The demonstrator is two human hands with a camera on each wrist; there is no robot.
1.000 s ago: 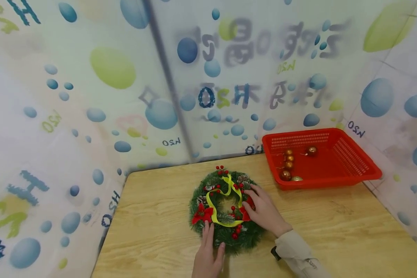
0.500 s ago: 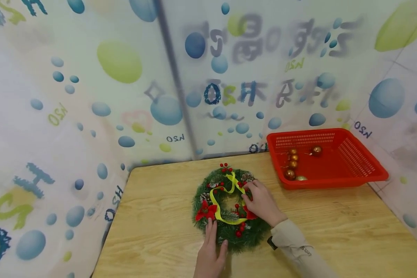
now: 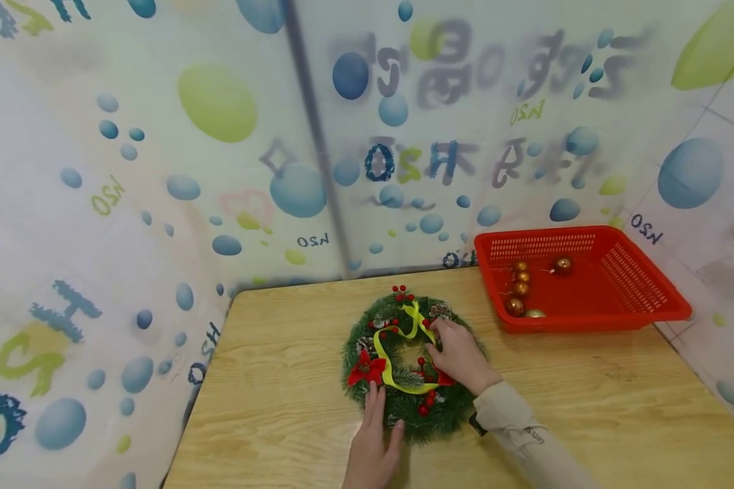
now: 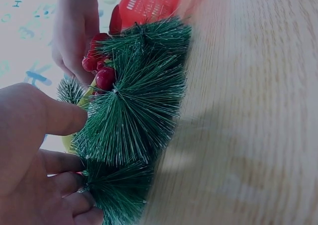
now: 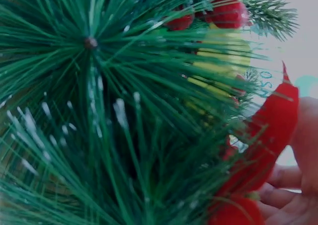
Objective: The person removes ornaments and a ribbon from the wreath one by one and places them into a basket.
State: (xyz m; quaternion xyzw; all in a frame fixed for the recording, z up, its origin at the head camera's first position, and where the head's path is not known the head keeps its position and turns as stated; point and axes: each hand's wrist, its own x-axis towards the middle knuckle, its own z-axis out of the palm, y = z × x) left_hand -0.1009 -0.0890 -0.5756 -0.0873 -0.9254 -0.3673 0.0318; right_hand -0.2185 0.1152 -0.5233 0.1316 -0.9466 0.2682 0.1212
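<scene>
A green wreath (image 3: pixel 455 411) with red berries, pinecones and red flowers (image 3: pixel 367 370) lies on the wooden table. A loose yellow ribbon (image 3: pixel 411 390) winds over it and around its centre hole. My left hand (image 3: pixel 373 445) rests at its near left edge, fingers straight and thumb spread; the left wrist view has that hand (image 4: pixel 30 140) right against the green needles. On the wreath's right side, my right hand (image 3: pixel 465 356) pinches the ribbon between thumb and fingers. Needles and a red petal (image 5: pixel 273 130) cover much of the right wrist view.
A red plastic basket (image 3: pixel 593 324) stands at the back right of the table (image 3: pixel 281 380). Inside it are several gold and brown baubles (image 3: pixel 522 288). Printed curtains (image 3: pixel 293 102) enclose the table at the back and sides.
My right hand's fingers have closed in on the ribbon on the right side and drawn nearer together. The left hand stays at the wreath's edge. The head view has shifted slightly.
</scene>
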